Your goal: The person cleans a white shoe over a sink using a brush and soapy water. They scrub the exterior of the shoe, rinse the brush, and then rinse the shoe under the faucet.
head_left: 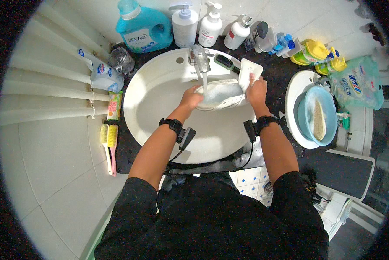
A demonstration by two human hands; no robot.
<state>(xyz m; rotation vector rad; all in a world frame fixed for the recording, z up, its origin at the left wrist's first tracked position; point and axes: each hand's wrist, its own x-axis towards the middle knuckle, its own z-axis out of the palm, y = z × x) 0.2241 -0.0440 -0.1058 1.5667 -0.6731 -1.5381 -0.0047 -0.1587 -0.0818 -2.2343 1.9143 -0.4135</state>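
Observation:
A white shoe [231, 100] is held level over the large white sink [199, 134], between my two hands. My left hand [191, 99] closes round its left end. My right hand [257, 91] grips its right end, thumb up by a pale flap [250, 71] that stands upright there. From the metal faucet [199, 58] a stream of water [205, 84] runs onto the shoe's left part. A dark-bristled brush [225, 62] lies on the sink's back rim, behind the shoe.
A light blue basin [303, 113] with another pale shoe [318, 121] sits in a smaller sink at right. Along the back counter stand a blue detergent jug [144, 32], pump bottles [210, 28] and yellow-capped containers [309, 51]. Two brushes [112, 141] lie at the left edge.

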